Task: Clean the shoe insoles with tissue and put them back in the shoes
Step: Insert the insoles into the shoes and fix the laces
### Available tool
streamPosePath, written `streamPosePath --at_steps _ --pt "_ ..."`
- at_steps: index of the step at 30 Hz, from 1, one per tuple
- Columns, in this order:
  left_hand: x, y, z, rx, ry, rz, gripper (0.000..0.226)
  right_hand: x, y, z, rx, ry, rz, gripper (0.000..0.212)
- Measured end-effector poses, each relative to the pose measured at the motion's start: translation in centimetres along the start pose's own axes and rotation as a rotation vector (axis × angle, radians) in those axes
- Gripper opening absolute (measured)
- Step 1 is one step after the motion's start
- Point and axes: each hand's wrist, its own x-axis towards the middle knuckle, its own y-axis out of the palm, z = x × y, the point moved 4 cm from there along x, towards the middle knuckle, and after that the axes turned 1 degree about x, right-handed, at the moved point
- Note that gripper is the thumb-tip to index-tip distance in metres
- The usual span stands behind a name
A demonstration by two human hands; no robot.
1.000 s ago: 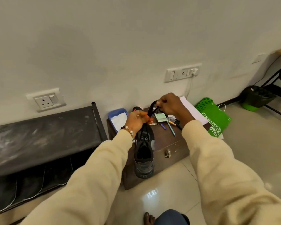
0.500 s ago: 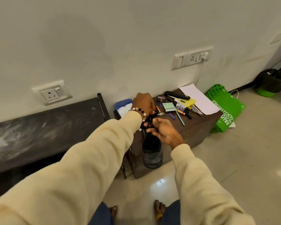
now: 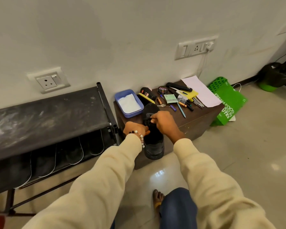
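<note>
A round black tin lies on the dark desk, its lid reading "Cherry". Right of the desk, a green bag reads "FRESH FOOD"; its lower lines are partly hidden.

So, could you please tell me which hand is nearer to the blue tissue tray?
Left. The left hand holds the black shoe on the side just below the blue tissue tray; the right hand pinches the laces on the shoe's far side.

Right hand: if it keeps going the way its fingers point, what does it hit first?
Right hand points left; past the black shoe it pinches, probably the blue tissue tray, though depth is unclear.
</note>
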Motion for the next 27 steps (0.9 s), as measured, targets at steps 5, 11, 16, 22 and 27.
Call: streamPosePath --at_steps 5,11,16,22,27 --pt "-1.4 1.4 0.4 0.310 0.258 -0.051 0.003 -2.2 0.7 -1.0 0.235 0.027 -0.178 0.024" --pt "-1.7 1.9 -0.4 0.902 0.532 -0.058 0.016 -2.0 2.5 -1.5 0.006 0.031 0.077 0.028" --pt "-1.0 2.5 -0.6 1.127 0.682 -0.095 0.016 -1.7 4.1 -2.3 -0.057 -0.045 -0.008 0.028" --pt "-0.6 2.5 0.3 1.038 0.627 -0.134 0.026 -1.1 4.9 -1.6 -0.255 -0.241 0.034 0.027" --pt "0.5 2.4 0.7 0.971 0.517 -0.070 0.045 -0.7 4.5 -1.8 -0.371 -0.371 -0.106 0.021"
